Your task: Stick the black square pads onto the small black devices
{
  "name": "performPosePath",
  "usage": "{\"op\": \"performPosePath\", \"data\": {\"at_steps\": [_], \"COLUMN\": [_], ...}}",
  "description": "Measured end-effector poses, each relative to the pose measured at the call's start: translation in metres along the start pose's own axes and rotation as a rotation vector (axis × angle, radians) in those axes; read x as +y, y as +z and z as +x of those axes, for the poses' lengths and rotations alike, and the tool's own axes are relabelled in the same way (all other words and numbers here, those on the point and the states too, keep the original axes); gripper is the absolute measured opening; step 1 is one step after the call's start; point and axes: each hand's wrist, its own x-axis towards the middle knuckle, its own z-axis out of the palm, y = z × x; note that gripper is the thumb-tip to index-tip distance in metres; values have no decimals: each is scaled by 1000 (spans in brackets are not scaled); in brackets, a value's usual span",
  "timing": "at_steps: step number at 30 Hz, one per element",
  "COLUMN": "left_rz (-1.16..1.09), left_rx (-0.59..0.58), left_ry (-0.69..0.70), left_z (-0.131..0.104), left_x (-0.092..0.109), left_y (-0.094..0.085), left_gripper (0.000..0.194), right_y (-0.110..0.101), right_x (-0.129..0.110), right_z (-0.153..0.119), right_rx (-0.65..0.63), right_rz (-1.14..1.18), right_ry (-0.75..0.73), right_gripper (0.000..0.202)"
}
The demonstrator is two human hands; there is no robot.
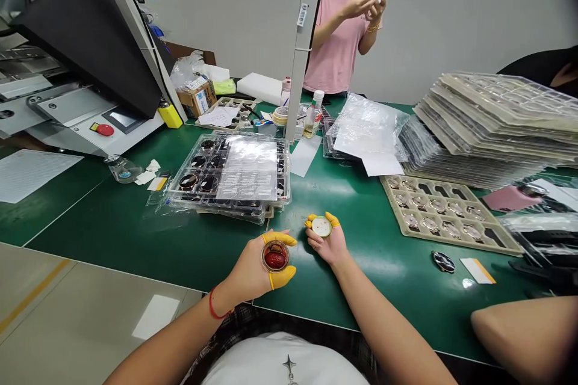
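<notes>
My left hand (259, 261), with yellow finger cots on thumb and finger, grips a round watch case (275, 257) by its rim. Its metal edge shows, and its inside looks dark red. To the right, my right hand (327, 239), also in yellow cots, pinches a round white disc (321, 227) with a green edge, its pale face turned up. Both parts are held apart, above the front of the green table (217, 252). A dark round watch piece (443, 261) lies further right on the table, beside a white card with an orange edge (477, 271).
A stack of clear trays (194, 162) with dark round pieces stands ahead. At right are a beige tray of watch cases (445, 207) and a tall tray pile (492, 126). A person (336, 30) stands across the table; another person's arm (524, 325) is at lower right.
</notes>
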Motion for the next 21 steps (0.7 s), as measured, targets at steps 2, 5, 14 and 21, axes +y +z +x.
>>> {"op": "performPosePath", "data": {"at_steps": [2,5,14,21], "left_rz": [81,136,7,-2], "left_rx": [-14,-73,-464,-696], "left_ry": [66,183,362,305], "left_z": [0,-8,-18,-10], "left_x": [14,48,151,163], "left_y": [-1,-4,-18,-11], "left_gripper": [27,32,20,14], "right_y": [-3,-5,0,-4], "right_x": [-2,-4,-2,-3], "right_z": [2,3,-3,-1], "right_rx": [7,22,87,127], "right_rz": [11,17,-39,-64], "right_ry": [-15,-15,-35,-59], "right_gripper": [34,35,39,39]}}
